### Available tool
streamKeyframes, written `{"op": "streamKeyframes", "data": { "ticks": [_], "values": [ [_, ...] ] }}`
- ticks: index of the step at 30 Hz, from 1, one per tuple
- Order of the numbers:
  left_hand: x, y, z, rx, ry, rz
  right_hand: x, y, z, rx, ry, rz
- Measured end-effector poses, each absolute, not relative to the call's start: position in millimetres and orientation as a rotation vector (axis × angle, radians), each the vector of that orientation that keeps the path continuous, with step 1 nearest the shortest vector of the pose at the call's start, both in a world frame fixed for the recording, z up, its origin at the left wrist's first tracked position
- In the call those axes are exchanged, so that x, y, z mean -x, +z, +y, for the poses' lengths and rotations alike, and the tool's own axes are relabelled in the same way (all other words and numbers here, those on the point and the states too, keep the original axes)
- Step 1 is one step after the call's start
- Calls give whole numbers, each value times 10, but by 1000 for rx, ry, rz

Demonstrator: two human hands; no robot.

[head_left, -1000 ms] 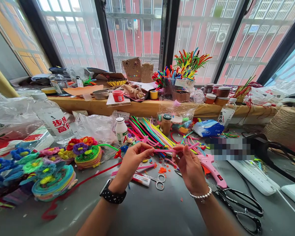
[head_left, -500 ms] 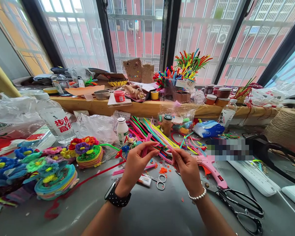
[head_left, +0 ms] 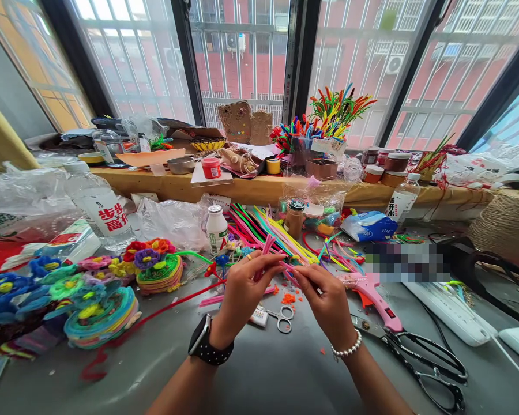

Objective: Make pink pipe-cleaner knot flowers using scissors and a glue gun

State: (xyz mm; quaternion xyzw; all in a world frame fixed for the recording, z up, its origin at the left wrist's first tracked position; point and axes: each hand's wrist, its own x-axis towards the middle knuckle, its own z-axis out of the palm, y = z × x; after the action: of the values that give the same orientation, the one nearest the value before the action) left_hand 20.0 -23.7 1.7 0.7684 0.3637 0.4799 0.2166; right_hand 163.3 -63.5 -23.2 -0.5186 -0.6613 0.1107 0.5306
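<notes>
My left hand (head_left: 248,288) is closed around pink pipe cleaners (head_left: 267,246), whose ends stick up between thumb and fingers. My right hand (head_left: 322,294) pinches a pink strand close beside it, its fingertips near those of the left. Exactly how the strands join between the hands is too small to make out. Below them lie small silver scissors (head_left: 284,319) and a white eraser-like block (head_left: 258,316). Behind the hands spreads a heap of coloured pipe cleaners (head_left: 281,230).
Pipe-cleaner flowers (head_left: 90,297) fill the left. At right lie a pink glue gun (head_left: 378,302), large black-handled scissors (head_left: 424,360) and a white power strip (head_left: 452,311). A small white bottle (head_left: 217,230) and a brown jar (head_left: 294,220) stand behind. Orange scraps (head_left: 288,298) dot the table.
My right hand has come down and closer to the left. The left hand has shifted slightly right, and the pink strands in it stand more upright.
</notes>
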Motion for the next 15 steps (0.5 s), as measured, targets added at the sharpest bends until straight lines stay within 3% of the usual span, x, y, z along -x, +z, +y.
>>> {"op": "streamKeyframes", "data": {
  "ticks": [9,15],
  "values": [
    [-173,16,-203,-1970,1277,1070,-1634,-251,-613,1239,177,-1604],
    [-125,48,-166,-1731,1238,1139,-1679,-327,-600,1247,-201,-1753]
  ]
}}
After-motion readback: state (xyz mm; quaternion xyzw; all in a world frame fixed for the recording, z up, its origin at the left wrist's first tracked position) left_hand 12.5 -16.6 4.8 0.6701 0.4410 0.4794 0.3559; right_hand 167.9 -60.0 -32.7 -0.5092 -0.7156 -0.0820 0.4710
